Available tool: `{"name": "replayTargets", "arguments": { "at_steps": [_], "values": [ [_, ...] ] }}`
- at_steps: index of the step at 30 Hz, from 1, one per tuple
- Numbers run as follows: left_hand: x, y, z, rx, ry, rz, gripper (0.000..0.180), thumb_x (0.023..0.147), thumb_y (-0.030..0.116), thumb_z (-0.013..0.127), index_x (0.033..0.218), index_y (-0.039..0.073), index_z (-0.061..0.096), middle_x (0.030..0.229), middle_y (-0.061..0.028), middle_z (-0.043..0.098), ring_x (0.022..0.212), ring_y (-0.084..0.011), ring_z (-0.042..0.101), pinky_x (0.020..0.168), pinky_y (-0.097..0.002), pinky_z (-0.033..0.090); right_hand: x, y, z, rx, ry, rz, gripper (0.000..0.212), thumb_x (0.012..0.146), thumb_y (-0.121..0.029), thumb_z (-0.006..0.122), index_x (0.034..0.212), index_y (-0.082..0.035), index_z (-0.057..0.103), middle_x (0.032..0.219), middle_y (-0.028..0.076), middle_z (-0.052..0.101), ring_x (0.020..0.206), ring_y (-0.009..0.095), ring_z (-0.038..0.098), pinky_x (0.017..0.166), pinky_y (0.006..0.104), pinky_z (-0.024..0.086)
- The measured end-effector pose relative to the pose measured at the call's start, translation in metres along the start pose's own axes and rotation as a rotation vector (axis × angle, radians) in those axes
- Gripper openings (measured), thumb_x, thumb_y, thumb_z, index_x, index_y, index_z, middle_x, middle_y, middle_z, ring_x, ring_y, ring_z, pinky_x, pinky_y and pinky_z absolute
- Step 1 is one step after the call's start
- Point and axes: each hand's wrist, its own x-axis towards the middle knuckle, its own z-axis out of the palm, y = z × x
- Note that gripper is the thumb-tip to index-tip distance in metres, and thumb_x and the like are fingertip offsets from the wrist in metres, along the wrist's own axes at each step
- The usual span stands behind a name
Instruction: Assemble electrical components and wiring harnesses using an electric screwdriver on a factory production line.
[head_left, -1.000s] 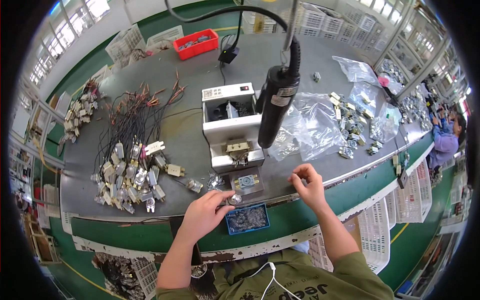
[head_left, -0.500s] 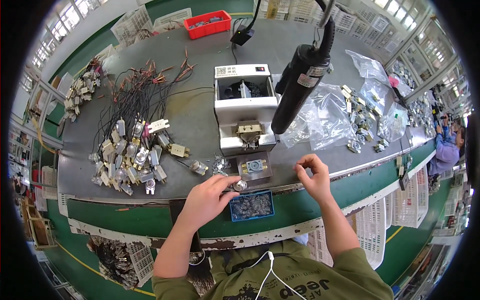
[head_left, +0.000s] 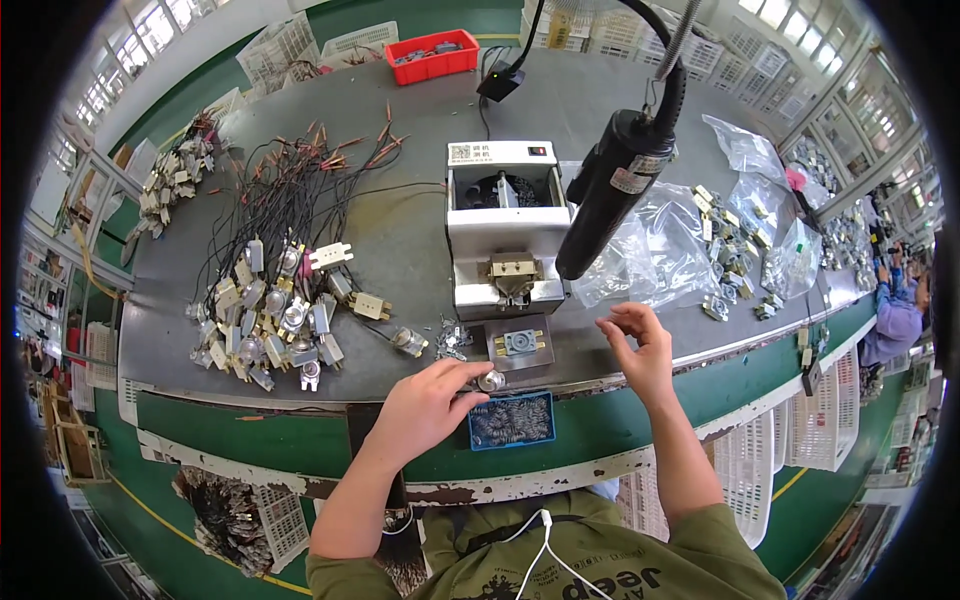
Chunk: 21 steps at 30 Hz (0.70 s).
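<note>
My left hand (head_left: 430, 405) is at the table's front edge, with thumb and fingers closed around a small round shiny part (head_left: 491, 381), its details too small to make out. Just beyond it, a grey and white socket-like part with brass tabs (head_left: 520, 343) sits in a flat metal fixture block (head_left: 541, 355). To the right of the block, my right hand (head_left: 645, 352) hovers with fingers loosely curled and thumb apart, nothing visible in it. Above the block hangs a black electric screwdriver (head_left: 615, 195). Behind the block stands a white screw feeder (head_left: 500, 235).
A blue tray (head_left: 511, 447) of small metal pieces sits at the front edge, with loose metal bits (head_left: 453, 338) nearby. Wired lamp-holder parts (head_left: 290, 310) are heaped at left. Clear plastic bags (head_left: 650, 245) and more metal parts (head_left: 735, 240) lie at right. A red bin (head_left: 432, 70) stands behind.
The whole view has shifted slightly, so the bench appears lower and farther right. My right thumb and fingers have spread a little; my left hand stays at the round part.
</note>
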Motion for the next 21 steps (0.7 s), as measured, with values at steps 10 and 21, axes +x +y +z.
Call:
{"name": "replayTargets", "arguments": {
  "at_steps": [10,21],
  "values": [
    [-0.002,-0.001,-0.002,-0.016,0.004,-0.014,0.033,0.084,0.02,0.075,0.115,0.011,0.069,0.097,-0.0068,0.068,0.074,-0.0235,0.064,0.065,-0.0325,0.052,0.007,-0.003,0.0,-0.042,0.075,0.033,0.011,0.088,0.001,0.069,0.099,0.0,0.068,0.089,0.006,0.073,0.074,0.01,0.066,0.072,0.0251,0.052],
    [-0.004,-0.006,-0.001,-0.011,0.012,-0.027,0.032,0.084,0.019,0.075,0.115,0.011,0.069,0.098,-0.0066,0.068,0.077,-0.0238,0.065,0.068,-0.0334,0.053,-0.036,-0.035,0.011,0.075,-0.413,-0.066,0.019,0.083,-0.004,0.077,0.09,-0.003,0.059,0.084,0.007,0.069,0.076,0.015,0.065,0.071,0.0281,0.052]
  ]
}}
